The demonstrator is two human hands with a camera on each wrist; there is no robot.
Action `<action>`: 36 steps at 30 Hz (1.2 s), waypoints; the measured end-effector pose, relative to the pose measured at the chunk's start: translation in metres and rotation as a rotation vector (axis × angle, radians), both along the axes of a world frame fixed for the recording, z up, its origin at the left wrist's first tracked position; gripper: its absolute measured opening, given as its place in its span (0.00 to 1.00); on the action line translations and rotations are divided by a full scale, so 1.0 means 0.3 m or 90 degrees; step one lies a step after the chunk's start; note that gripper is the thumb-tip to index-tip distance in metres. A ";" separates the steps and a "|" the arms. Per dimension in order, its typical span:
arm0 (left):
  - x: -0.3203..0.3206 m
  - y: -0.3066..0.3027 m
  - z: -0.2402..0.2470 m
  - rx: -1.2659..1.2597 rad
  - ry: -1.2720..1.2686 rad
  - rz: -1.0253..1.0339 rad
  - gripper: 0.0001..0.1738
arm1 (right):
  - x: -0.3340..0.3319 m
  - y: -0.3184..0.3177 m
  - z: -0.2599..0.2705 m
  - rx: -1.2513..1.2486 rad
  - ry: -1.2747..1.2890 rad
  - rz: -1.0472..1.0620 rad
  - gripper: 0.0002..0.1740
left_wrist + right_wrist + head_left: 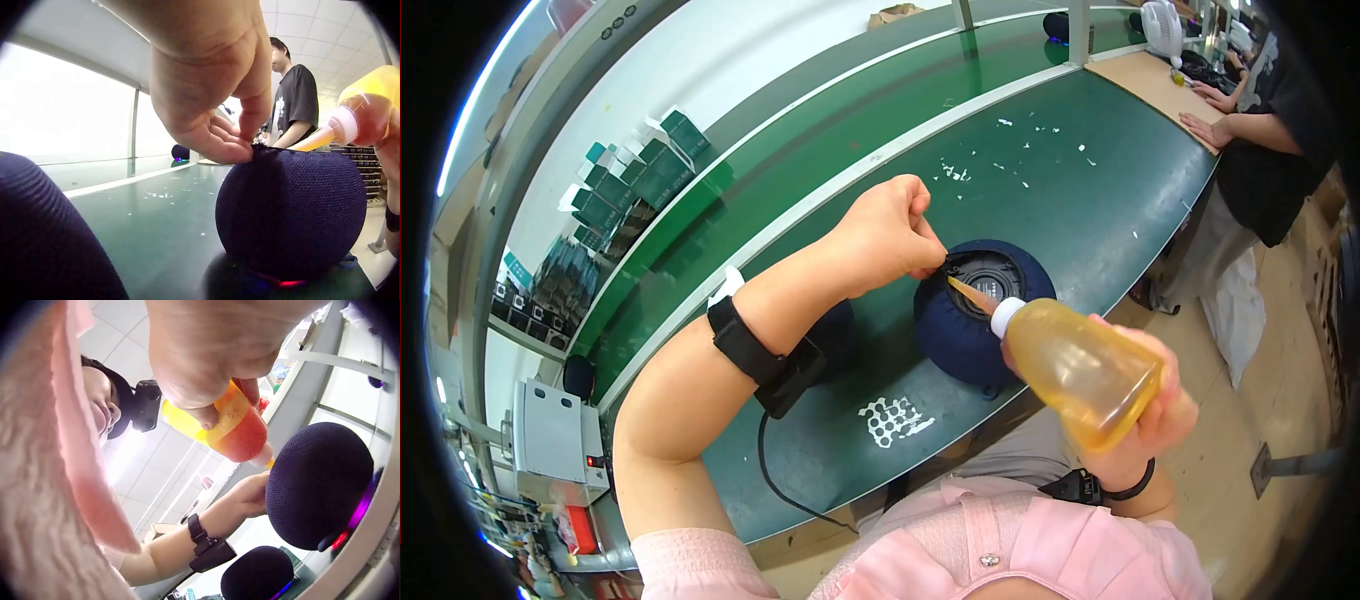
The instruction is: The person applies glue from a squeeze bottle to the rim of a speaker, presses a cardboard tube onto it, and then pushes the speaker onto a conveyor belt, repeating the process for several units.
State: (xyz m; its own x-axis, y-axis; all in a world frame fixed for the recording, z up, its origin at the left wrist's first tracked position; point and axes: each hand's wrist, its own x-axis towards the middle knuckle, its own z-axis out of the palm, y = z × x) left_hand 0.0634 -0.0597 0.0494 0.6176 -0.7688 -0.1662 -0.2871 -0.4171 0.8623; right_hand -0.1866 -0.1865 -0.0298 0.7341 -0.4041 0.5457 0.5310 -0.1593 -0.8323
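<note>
A round speaker (960, 345) covered in dark blue knit fabric sits on the green bench, its black ringed end facing up. My left hand (885, 238) pinches the fabric edge (261, 149) at the rim of that end, thumb against fingertips. In my right hand (1168, 405) I grip a clear squeeze bottle (1075, 365) of yellow glue-like liquid, tipped over. Its tapered nozzle (970, 294) points at the rim, close to the left fingertips. A second dark blue speaker (256, 575) stands beside the first, partly hidden behind my left forearm in the head view.
White scraps (955, 172) lie scattered on the bench, and a punched white sheet (893, 421) lies near its front edge. A black cable (766, 460) hangs by my left arm. Green boxes (650, 170) stand at the far left. Another person (1260, 130) works at the right end.
</note>
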 end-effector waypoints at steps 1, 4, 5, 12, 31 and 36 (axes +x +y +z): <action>-0.007 -0.004 0.001 0.009 -0.016 0.007 0.21 | 0.012 -0.010 -0.016 -0.148 -0.034 -0.146 0.33; -0.040 -0.016 0.027 0.042 -0.056 0.022 0.20 | 0.018 -0.037 -0.028 -0.208 -0.139 -0.188 0.41; -0.049 -0.019 0.036 0.070 -0.080 0.030 0.20 | 0.014 -0.040 -0.033 -0.212 -0.140 -0.187 0.41; -0.060 -0.020 0.031 0.079 -0.165 0.021 0.18 | -0.001 -0.044 0.003 -0.220 -0.036 -0.346 0.49; -0.036 -0.129 0.052 -0.027 -0.373 -0.222 0.13 | 0.033 -0.012 0.028 -0.334 -0.139 -0.210 0.45; -0.030 -0.165 0.036 0.017 -0.537 -0.403 0.15 | 0.004 0.003 -0.006 -0.126 -0.082 -0.174 0.28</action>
